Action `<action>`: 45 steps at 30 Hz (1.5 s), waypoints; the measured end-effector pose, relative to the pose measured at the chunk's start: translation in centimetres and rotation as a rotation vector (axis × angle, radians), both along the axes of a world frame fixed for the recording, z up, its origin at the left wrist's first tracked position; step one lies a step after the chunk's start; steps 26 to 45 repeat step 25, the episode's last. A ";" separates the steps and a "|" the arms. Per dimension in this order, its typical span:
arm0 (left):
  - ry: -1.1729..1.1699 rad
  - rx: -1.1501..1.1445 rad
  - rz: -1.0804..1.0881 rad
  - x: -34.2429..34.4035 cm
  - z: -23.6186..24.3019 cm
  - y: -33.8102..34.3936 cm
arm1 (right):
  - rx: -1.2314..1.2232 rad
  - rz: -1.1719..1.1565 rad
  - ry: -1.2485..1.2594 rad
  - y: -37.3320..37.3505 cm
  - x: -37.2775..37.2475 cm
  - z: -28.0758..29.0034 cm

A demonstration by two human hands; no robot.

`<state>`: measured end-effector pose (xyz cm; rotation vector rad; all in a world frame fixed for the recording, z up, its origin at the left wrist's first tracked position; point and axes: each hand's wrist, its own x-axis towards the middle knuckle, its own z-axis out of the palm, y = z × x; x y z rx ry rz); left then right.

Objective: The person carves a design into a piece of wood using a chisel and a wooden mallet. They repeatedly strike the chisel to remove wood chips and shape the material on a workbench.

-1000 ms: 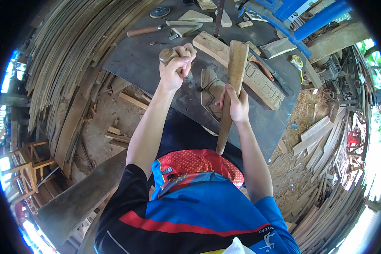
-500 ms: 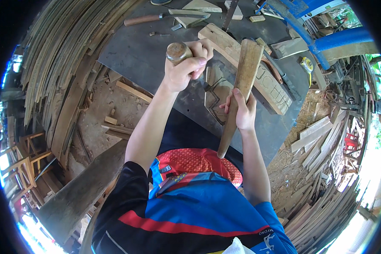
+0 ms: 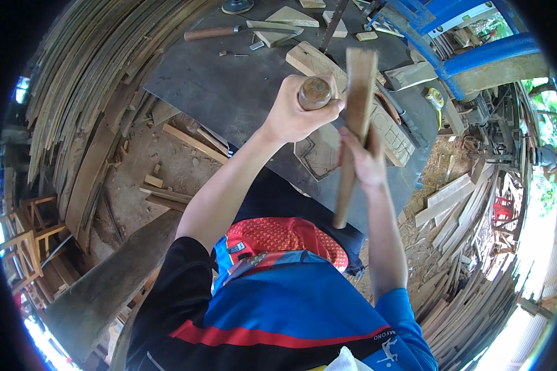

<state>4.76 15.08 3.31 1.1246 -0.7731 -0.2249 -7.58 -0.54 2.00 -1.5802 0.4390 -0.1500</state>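
My left hand (image 3: 284, 117) is closed round the thick round wooden handle (image 3: 315, 94) of a tool, whose butt end faces up. A short strip of its metal shows below the fist; the rest is hidden. Close beside it, my right hand (image 3: 366, 162) grips a long tapered piece of wood (image 3: 360, 80), broad end away from me, narrow end toward my lap. The wood is blurred at its top. Under it on the table lies a thick board with carved lines (image 3: 397, 145). A flat pale wooden piece with dark outlines (image 3: 319, 157) lies below my left hand.
On the dark table (image 3: 198, 74) lie a wooden-handled curved blade (image 3: 211, 33), several offcuts (image 3: 294, 17) and a yellow tape measure (image 3: 434, 99). A blue metal frame (image 3: 489, 54) stands at the far right. Stacked planks (image 3: 83, 93) line the left.
My left hand has moved right with the tool, from well apart to close beside the tapered wood. My right hand has shifted slightly right and nearer, still gripping the wood.
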 end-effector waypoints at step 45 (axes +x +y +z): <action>0.069 -0.005 0.133 -1.4 -3.8 -0.4 | -0.916 0.304 -0.247 0.9 -6.2 18.4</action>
